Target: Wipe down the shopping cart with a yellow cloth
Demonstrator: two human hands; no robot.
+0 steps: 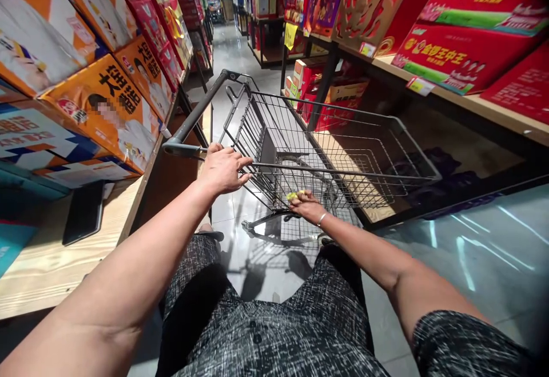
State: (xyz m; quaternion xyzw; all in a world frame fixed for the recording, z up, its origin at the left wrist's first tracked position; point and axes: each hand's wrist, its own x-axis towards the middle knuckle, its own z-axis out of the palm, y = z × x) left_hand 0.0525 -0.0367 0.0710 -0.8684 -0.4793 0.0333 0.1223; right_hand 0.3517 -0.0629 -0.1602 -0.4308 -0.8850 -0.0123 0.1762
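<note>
A grey wire shopping cart [315, 168] stands before me, turned sideways, with its handle [189, 122] at the left. My left hand [223, 170] grips the cart's top rim close to the handle, its fingers bent over the bar. Lower down, against the near side of the wire basket, my right hand [306, 205] holds a small yellow cloth [295, 197], bunched up and mostly covered by the fingers. A bracelet circles the right wrist. No goods are visible inside the basket.
Orange boxes [107, 108] are stacked on the left shelf, where a dark phone-like device [84, 212] lies on the wooden ledge [38, 274]. Red cartons [463, 59] line the right shelf. A tiled aisle [227, 51] runs ahead between shelves.
</note>
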